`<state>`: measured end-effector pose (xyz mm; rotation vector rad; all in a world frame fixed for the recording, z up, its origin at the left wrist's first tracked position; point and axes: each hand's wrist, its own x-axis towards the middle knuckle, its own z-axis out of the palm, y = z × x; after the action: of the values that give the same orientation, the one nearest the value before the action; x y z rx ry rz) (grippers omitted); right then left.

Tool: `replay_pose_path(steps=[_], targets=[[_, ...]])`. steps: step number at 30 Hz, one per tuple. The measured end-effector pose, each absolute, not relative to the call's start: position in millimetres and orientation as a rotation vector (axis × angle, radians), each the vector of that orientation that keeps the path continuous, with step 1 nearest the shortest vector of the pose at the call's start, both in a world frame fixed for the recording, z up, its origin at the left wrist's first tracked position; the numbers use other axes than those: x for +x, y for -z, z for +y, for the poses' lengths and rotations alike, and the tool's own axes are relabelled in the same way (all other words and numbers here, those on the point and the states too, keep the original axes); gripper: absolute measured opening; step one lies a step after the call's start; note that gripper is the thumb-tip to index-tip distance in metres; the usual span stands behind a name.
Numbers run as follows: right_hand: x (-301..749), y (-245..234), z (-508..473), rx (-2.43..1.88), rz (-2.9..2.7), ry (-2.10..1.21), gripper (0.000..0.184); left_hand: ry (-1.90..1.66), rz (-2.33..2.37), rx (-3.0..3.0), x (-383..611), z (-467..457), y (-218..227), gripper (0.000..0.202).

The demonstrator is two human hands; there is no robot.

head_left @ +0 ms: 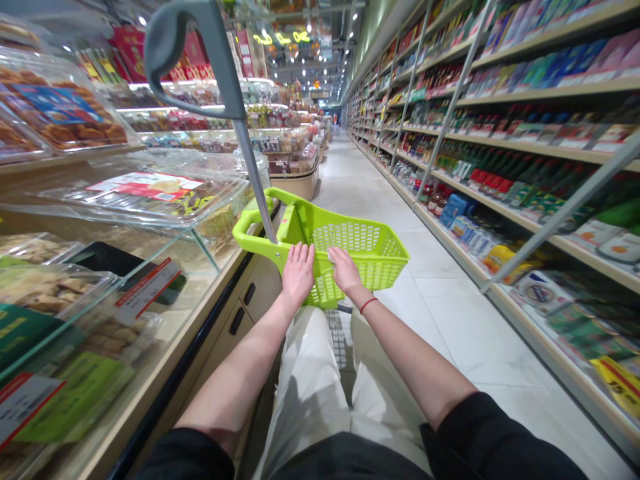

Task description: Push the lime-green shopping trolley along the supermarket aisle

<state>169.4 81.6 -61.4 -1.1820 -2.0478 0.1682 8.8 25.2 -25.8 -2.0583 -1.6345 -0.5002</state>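
**A:** Head camera, supermarket aisle: where do your hands sit?

**B:** Both are on the near rim of the basket (383, 265), a lime-green plastic tub with lattice walls and rounded corners, low in front of you. Your left hand (298, 272) lies flat, fingers straight and close together, tips reaching over the rim.

**A:** And your right hand (345, 270)?

**B:** It is just beside the left, fingers bent down over the same rim. You cannot tell whether they clamp it. A thin red band (369, 305) circles that wrist.

**A:** The surroundings?

**B:** A smooth grey handle (167, 37) on a thin metal rod rises from the basket's left corner. A glass counter (200, 250) flanks your left and stocked shelves (525, 150) your right, over glossy pale tiles (450, 320).
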Motion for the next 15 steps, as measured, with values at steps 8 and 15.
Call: replay_pose_path(steps=[8,15], targets=[[151,52,83,-1.168,-2.059,-0.19,0.062,0.521,-1.657,-2.049,12,24,26,0.055],[158,59,82,-1.062,-2.097,-0.211,0.07,0.51,-1.64,-2.057,10,25,28,0.054]])
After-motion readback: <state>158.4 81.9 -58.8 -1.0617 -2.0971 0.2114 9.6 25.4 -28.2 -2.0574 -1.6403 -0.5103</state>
